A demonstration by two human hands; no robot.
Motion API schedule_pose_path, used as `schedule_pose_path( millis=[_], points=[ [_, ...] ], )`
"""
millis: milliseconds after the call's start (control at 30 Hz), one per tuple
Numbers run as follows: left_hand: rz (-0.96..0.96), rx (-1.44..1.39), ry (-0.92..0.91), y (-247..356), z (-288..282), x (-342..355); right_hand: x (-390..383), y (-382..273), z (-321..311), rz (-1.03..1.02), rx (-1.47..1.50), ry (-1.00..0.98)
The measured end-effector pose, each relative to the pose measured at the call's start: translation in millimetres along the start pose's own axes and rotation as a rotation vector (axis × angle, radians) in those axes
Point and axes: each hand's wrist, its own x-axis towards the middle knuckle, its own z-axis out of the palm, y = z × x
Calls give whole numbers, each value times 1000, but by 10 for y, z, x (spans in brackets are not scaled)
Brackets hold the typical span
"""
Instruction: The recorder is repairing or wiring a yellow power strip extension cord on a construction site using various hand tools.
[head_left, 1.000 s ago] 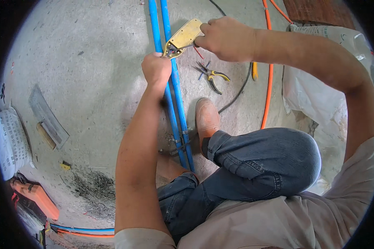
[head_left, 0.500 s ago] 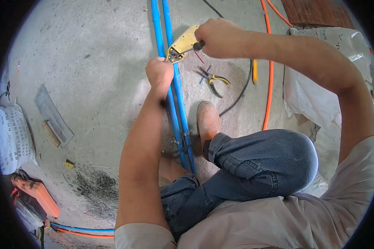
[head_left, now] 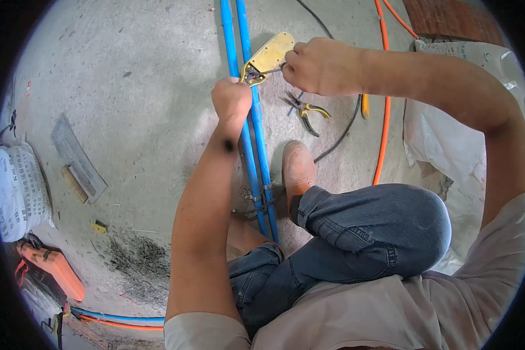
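Observation:
Two blue pipes (head_left: 256, 140) run side by side along the concrete floor, away from me. My left hand (head_left: 232, 100) is closed around them, right beside a yellow elongated box (head_left: 269, 56) that lies against the pipes with small wires at its near end. My right hand (head_left: 318, 65) is closed on a thin metal tool whose tip (head_left: 269, 71) meets the near end of the box. Yellow-handled pliers (head_left: 307, 111) lie on the floor just below my right hand.
An orange conduit (head_left: 384, 116) and a black cable (head_left: 347, 125) run along the floor on the right. White sacks (head_left: 449, 146) sit at right, another sack (head_left: 17, 192) at left. A plastering trowel (head_left: 79, 160) lies at left, an orange tool case (head_left: 49, 265) at lower left. My shoe (head_left: 298, 169) rests beside the pipes.
My right hand has shifted slightly along the yellow box and now works the thin tool at its near end. My left hand keeps its grip on the pipes.

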Motion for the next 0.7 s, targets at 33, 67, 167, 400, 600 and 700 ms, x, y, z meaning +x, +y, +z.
schedule_pose_path(
  millis=[33, 67, 167, 400, 600, 700],
  points=[
    [0, -5, -6, -1, 6, -3, 32, 9, -16, 10, 41, -21],
    [-7, -5, 1, 5, 4, -12, 47, 20, -19, 18, 80, -41],
    [18, 17, 24, -40, 44, 34, 66, 32, -46, 37, 61, -64],
    [58, 39, 47, -118, 59, 78, 154, 63, -227, 228, 230, -189],
    [62, 79, 54, -112, 68, 35, 283, -61, -340, 358, 412, -239],
    [144, 105, 106, -127, 97, 40, 272, -26, -441, 359, 390, -233]
  ],
)
